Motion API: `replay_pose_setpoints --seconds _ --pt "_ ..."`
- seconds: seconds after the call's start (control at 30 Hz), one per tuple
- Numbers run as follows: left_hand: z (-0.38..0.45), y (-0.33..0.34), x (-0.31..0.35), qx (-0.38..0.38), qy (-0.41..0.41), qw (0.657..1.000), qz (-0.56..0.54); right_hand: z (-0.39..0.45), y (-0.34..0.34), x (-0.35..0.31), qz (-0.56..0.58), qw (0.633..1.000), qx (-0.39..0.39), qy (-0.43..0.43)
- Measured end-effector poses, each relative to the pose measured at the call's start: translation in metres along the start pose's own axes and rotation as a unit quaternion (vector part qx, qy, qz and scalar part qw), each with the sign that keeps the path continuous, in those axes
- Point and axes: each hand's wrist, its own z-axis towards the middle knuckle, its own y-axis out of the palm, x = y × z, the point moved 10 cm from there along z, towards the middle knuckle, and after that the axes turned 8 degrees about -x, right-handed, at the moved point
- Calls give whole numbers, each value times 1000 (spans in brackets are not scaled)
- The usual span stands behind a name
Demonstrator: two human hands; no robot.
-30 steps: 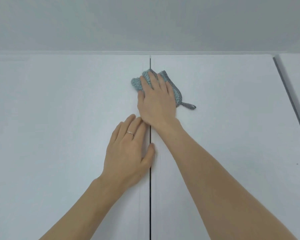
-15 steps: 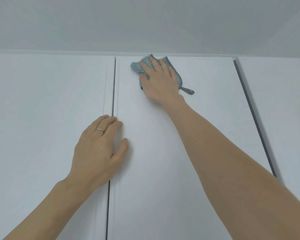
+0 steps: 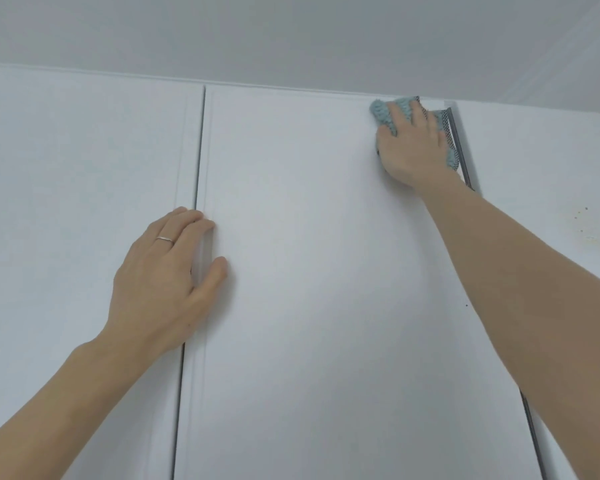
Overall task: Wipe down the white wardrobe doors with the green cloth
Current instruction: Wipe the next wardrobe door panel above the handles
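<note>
White wardrobe: three door panels fill the head view beneath a pale grey ceiling (image 3: 291, 36), split by two dark vertical gaps.
Middle door (image 3: 309, 254): the panel under work, a plain flat face running from the left gap (image 3: 198, 161) to the right gap (image 3: 463, 157).
Left door (image 3: 66, 202): shut, with nothing on it but part of the bracing hand.
Right panel (image 3: 551, 168): carries a few small yellowish specks (image 3: 584, 223) near its mid-height.
Left hand (image 3: 167, 275): laid flat with straight fingers across the left gap, holding nothing; a thin ring (image 3: 164, 240) shows on one finger.
Right hand (image 3: 411, 147): pressed flat on the cloth at the middle door's top right corner, fingers extended rather than curled round it.
Green cloth (image 3: 383, 112): bunched teal fabric pinned between palm and door, its mesh-trimmed edge (image 3: 447, 133) lying against the right gap just under the ceiling line.
Step in hand: by the look of it, a pass along the top edge of the middle door, now at its right end.
Next move: likely a downward or returning stroke, which calls for steady flat pressure and for keeping the mesh trim out of the gap.
Containers: the wardrobe is the only one, and its doors are closed, so its contents cannot be told.
</note>
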Motion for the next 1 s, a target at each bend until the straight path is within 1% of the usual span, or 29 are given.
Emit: replay_pose_setpoints --seconds 0.1,0.3,0.37,0.43,0.57,0.7,0.8,0.9,1.0 --pt "-2 1 -1 -3 1 1000 -12 -13 12 -35 -6 1000 8 -18" --pt "-4 0 -1 -24 -6 998 -59 -71 61 -137 -30 987 10 -156" --pt "-6 -2 -4 -35 -17 995 -90 -95 77 -158 -48 979 4 -198" --pt "-6 -7 -9 -31 -30 991 -126 -120 89 -168 -59 972 6 -229" --pt "-13 -19 -13 5 -35 983 -181 -179 109 -172 -71 959 31 -274" --pt "-30 -22 -17 6 -60 983 -173 -251 126 -163 -25 954 43 -297" --pt "-50 -17 -15 -21 -66 985 -155 -301 141 -147 -18 958 13 -287" --pt "-76 -12 -10 -49 -63 987 -137 -358 160 -131 -47 958 -35 -281" --pt "-105 -4 -6 -73 -59 987 -131 -422 178 -113 -68 955 -63 -283"
